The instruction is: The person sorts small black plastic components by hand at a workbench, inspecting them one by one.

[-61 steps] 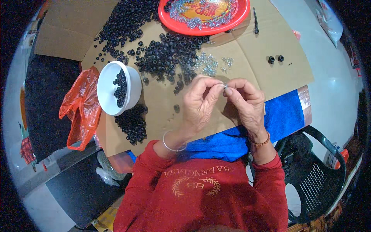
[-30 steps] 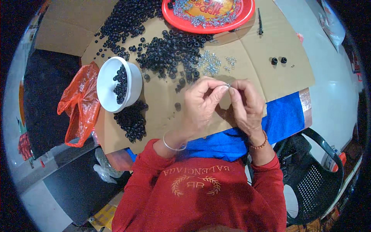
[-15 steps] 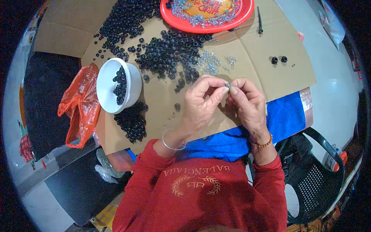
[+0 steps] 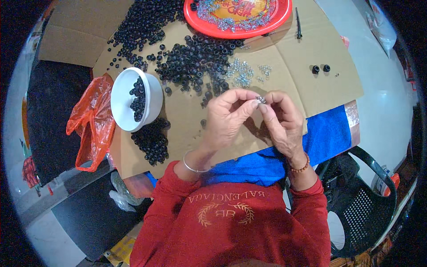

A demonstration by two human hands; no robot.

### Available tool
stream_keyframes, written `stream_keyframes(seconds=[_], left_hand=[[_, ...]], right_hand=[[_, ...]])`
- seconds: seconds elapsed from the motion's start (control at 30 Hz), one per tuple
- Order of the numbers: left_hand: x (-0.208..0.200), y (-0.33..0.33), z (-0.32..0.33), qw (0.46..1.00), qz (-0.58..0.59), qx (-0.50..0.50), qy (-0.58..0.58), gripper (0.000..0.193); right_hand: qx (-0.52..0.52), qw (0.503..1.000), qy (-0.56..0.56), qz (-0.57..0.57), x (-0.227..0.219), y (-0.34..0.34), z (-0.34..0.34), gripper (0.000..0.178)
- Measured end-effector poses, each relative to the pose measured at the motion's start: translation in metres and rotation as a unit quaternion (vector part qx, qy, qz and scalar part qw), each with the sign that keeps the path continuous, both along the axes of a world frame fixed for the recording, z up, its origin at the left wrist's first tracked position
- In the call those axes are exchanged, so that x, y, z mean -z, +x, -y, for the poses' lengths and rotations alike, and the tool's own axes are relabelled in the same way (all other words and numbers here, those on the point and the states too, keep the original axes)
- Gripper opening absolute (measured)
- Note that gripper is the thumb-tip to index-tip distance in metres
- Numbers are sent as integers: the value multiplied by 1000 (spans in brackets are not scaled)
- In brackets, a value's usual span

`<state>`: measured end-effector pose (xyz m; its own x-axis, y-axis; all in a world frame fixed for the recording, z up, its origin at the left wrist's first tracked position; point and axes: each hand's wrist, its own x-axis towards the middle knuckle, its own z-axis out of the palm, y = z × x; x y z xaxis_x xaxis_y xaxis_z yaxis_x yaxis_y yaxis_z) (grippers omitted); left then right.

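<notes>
Both hands meet over the cardboard, fingertips pinching a small shiny metal piece (image 4: 261,100), its exact kind too small to make out. My left hand (image 4: 227,116) grips it between thumb and forefinger. From the other side, my right hand (image 4: 282,120) has thumb and forefinger closed on it. Just beyond the fingers lie loose small silvery metal pieces (image 4: 240,73). A large heap of round black parts with holes (image 4: 198,62) spreads to the left of those. Closer to my left wrist, a white tub (image 4: 154,100) lies tipped on its side with similar black parts inside.
A red oval tray (image 4: 258,33) of silvery pieces stands at the far side. Two black caps (image 4: 321,69) and a thin black rod (image 4: 299,23) lie on the right of the cardboard (image 4: 331,49). At left is an orange plastic bag (image 4: 93,118); a blue cloth (image 4: 331,131) covers the near edge.
Both hands have shifted slightly left, and the fingers have turned around the small metal piece, which now shows more. The things on the cardboard look the same.
</notes>
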<state>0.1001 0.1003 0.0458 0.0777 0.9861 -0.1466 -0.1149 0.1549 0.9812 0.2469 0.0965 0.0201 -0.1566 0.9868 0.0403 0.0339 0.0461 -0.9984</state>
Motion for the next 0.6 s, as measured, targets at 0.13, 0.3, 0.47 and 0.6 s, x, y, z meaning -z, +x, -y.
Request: stream_keyframes(seconds=[0.13, 0.3, 0.47, 0.6], left_hand=[[-2, -9, 0, 996, 30, 26, -75, 14], [-4, -12, -1, 996, 1, 45, -76, 15], [-1, -2, 4, 1000, -17, -14, -9, 10], [2, -2, 1, 952, -222, -10, 208, 11]], right_hand=[[6, 999, 32, 23, -2, -1, -2, 10], [22, 997, 63, 45, -8, 0, -1, 8], [-7, 996, -79, -50, -12, -1, -1, 10], [-29, 975, -163, -146, -15, 3, -2, 11]])
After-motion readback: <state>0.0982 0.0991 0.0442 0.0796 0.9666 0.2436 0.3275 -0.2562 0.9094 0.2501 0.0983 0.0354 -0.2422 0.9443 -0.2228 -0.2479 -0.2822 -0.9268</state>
